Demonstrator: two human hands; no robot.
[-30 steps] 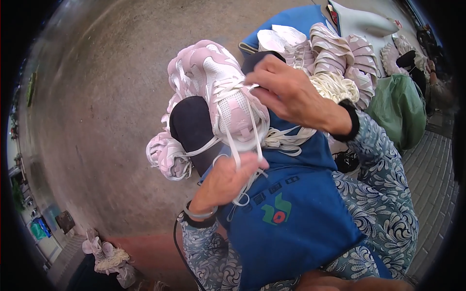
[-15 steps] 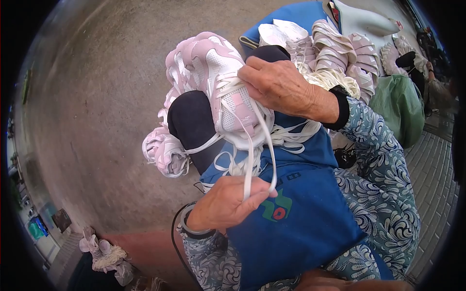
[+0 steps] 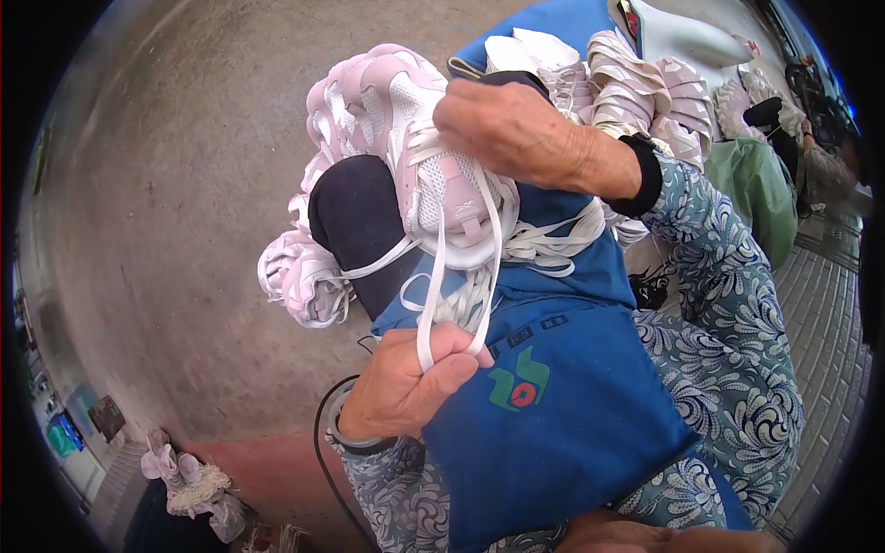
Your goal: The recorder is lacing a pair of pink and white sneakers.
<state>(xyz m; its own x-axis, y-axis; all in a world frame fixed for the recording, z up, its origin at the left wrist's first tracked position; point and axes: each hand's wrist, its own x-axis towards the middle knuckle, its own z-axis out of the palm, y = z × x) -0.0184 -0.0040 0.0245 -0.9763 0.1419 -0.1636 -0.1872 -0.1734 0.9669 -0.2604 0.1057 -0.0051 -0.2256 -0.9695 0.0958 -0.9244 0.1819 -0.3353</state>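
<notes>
A pink-and-white sneaker (image 3: 449, 195) rests across my knees, heel toward me, with white laces crossing its front. Two strands of the shoelace (image 3: 435, 290) run from the shoe down to my left hand (image 3: 406, 380), which is closed round them over the blue apron (image 3: 553, 442). My right hand (image 3: 516, 134) is bent over the lacing on the sneaker's right side, fingers curled together. Its fingertips are partly hidden, so what they pinch cannot be made out. More loose white laces (image 3: 558, 241) lie on my lap beside and below the heel.
More pink-and-white shoes (image 3: 355, 97) are bunched beyond and left of my knee, one bundle (image 3: 304, 281) hanging lower. Stacked shoe uppers (image 3: 631, 88) stand at the far right near a green sack (image 3: 756, 198). Other shoes (image 3: 189, 479) lie at the lower left.
My left hand has shifted slightly left, spreading the two lace strands apart. My right hand has moved a little left and up over the lacing. The whole view has shifted slightly.
</notes>
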